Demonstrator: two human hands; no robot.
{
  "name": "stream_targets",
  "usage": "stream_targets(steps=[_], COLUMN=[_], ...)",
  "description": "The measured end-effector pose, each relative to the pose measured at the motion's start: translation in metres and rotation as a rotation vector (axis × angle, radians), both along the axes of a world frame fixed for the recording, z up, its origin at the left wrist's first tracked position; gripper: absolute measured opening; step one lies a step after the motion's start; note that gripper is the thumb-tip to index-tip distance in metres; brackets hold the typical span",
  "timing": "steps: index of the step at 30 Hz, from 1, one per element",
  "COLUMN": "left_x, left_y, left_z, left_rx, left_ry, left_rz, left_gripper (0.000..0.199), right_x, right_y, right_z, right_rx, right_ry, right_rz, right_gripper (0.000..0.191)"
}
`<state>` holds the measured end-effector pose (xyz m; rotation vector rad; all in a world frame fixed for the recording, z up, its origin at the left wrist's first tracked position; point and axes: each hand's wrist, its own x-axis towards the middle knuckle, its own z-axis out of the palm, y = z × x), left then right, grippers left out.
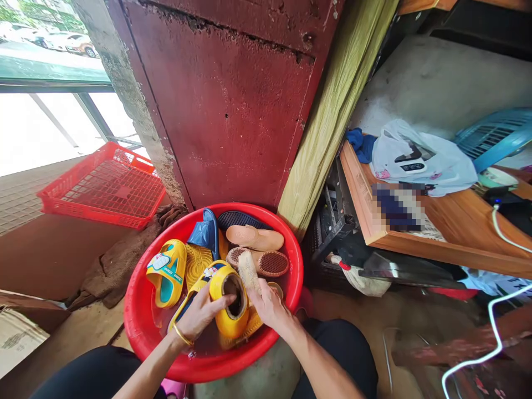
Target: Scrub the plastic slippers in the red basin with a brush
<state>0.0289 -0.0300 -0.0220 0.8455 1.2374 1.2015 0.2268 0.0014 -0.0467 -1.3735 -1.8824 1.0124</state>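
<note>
We're likely scrubbing: left hand (199,313) grips a yellow shoe (228,328) over the tub (132,310), right hand (272,305) grasps probably a brush (248,270); next stroke needs shoe steady.

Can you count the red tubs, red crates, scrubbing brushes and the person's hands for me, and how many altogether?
Red tub: 1
Red crate: 1
Brush: 1
Hands: 2 (left hand on a yellow shoe, right hand on the brush)
Total: 5
</note>
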Motion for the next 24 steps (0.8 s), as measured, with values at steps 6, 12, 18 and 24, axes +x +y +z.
stream_targets(steps=[6, 12, 18, 24], left_x=[0.017, 0.008, 0.006, -0.01], left_y=[-0.003, -0.001, -0.002, 0.002], left_z=[-0.015, -0.007, -0.014, -0.023], left_rx=[0.179, 0.147, 0.132, 0.109], left_ry=[0.324, 0.405, 0.398, 0.391], left_rz=[-0.111, -0.02, -0.113, 0.049], left_gripper=[0.036, 0.035, 0.045, 0.043], right_x=[-0.01, 0.001, 0.0, 0.006], right_y=[-0.011, 0.005, 0.0, 0.006], right_z=[0.037, 0.032, 0.033, 0.026], right_rx=[0.422, 0.304, 0.264, 0.065], right_ry=[-0.297, -0.63, -0.493, -0.581], right_rz=[0.248, 0.105, 0.21, 0.176], right_gripper=[0.04, 0.028, 0.033, 0.031])
